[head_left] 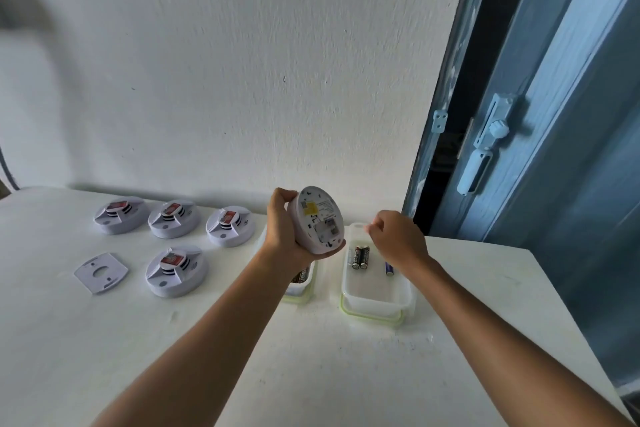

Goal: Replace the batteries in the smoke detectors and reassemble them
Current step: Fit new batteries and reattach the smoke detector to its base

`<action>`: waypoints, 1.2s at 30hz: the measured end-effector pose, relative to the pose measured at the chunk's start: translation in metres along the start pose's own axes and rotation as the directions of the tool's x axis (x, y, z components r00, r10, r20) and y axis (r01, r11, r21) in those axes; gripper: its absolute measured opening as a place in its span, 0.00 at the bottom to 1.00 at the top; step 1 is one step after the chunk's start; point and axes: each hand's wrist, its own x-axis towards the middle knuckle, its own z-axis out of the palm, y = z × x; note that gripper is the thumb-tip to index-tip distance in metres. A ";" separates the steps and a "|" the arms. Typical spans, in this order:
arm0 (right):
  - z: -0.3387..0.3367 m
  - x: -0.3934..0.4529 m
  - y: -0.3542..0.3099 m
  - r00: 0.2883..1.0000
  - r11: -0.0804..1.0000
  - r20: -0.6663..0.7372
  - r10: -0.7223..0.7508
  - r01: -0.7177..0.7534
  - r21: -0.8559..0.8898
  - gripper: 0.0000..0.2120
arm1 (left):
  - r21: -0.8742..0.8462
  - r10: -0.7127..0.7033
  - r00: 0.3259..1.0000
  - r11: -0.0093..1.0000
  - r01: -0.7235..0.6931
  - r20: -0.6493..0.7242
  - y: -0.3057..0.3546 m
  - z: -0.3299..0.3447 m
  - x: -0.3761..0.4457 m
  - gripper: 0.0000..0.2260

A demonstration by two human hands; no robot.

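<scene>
One detector [317, 218], light rigid plastic, gripped rim-wise by left hand [282, 227]; battery bay open, probably empty. Right hand [398, 241] loosely curled, seemingly empty, above tub [375, 295].

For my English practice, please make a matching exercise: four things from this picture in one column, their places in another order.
1. open detector
2. black batteries
3. mounting plate
4. door latch

a. flat on table, far left
b. in left hand
c. on blue door
d. in right-side container

Pairs: 1-b, 2-d, 3-a, 4-c
</scene>
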 end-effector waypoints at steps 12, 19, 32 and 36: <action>0.016 -0.004 -0.015 0.988 0.967 0.124 0.088 -0.054 -0.248 0.11 | 0.013 0.004 1.000 1.000 -0.004 -0.026 0.014 -0.019 -0.011 0.16; 0.010 -0.005 -0.043 0.998 0.986 0.054 -0.028 0.037 -0.162 0.06 | -0.008 0.055 0.998 0.998 -0.055 -0.012 0.041 -0.049 -0.016 0.16; 0.072 -0.021 -0.128 0.844 0.915 0.439 -0.308 0.390 -0.106 0.17 | -0.041 0.018 0.999 0.999 -0.019 -0.028 0.075 -0.097 -0.010 0.17; 0.090 -0.023 -0.124 0.842 0.920 0.444 -0.306 0.382 -0.090 0.03 | -0.058 0.022 1.000 0.998 -0.022 0.000 0.083 -0.104 -0.009 0.18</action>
